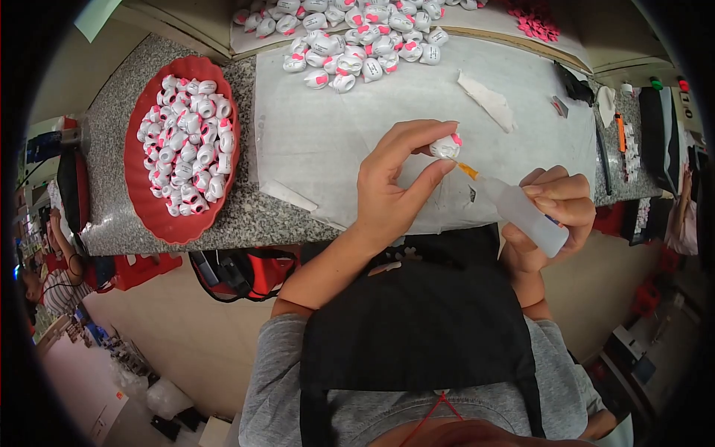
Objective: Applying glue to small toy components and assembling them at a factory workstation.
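Note:
Between the thumb and fingers of my left hand is a small white rounded piece with a pink bow-like detail. My right hand is wrapped round a translucent white squeeze bottle, tilted so that its orange needle tip points up and left. The tip is at or very near the lower side of the white piece; I cannot tell whether it touches. Both hands are over a white sheet on the table. Whether any liquid is coming out is too small to see.
A red scalloped tray full of similar white and pink pieces stands at the left. More such pieces are heaped at the back. Small pink parts lie at the far right, and a torn paper strip is on the sheet.

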A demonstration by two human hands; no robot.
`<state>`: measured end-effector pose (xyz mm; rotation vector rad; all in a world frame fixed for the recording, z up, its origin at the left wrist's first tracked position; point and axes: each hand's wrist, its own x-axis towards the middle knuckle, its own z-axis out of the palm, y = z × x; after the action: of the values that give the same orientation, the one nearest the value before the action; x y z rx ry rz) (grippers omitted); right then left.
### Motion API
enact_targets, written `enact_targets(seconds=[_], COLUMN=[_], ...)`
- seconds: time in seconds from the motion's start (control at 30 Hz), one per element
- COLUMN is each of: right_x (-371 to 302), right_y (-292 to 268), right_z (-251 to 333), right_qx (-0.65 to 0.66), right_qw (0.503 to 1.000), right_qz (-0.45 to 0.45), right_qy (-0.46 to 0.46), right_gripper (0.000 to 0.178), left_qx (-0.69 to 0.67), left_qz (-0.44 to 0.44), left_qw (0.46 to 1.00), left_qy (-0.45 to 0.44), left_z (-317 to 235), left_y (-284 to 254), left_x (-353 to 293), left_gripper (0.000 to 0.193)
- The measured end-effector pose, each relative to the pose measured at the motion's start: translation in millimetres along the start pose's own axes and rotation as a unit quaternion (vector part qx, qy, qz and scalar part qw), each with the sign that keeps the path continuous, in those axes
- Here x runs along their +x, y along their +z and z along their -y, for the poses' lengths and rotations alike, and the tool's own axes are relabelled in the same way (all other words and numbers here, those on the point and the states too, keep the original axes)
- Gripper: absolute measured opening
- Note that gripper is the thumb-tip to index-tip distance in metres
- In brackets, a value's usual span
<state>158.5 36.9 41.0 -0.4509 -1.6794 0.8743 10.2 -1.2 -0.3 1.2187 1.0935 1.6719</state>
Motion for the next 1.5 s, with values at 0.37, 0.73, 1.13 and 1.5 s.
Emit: enact_targets(seconds=[0.37,0.73,1.13,1.5], right_x=[0,79,168,142], right_y=[-8,-61,-51,-56], right_z=[-8,-93,-207,-143], right_qx=[0.027,-0.053,-0.587,-0.342], right_qw=[0.998,0.961,0.789,0.902], right_qz=[-0.059,0.059,0.093,0.086], right_qy=[0.02,0.265,-0.156,0.25], right_gripper=[0.036,0.02,0.038,0.03], left_qx=[-0.059,-0.137,-0.126,-0.136], left_qz=[-0.031,-0.102,-0.092,-0.092], left_qw=[0.997,0.984,0.985,0.983], left_qy=[-0.028,-0.046,-0.074,-0.077], left_z=[-2,-4,-4,-4], left_y=[0,0,1,0], left_x=[0,1,1,0], left_gripper=[0.034,0.042,0.038,0.037])
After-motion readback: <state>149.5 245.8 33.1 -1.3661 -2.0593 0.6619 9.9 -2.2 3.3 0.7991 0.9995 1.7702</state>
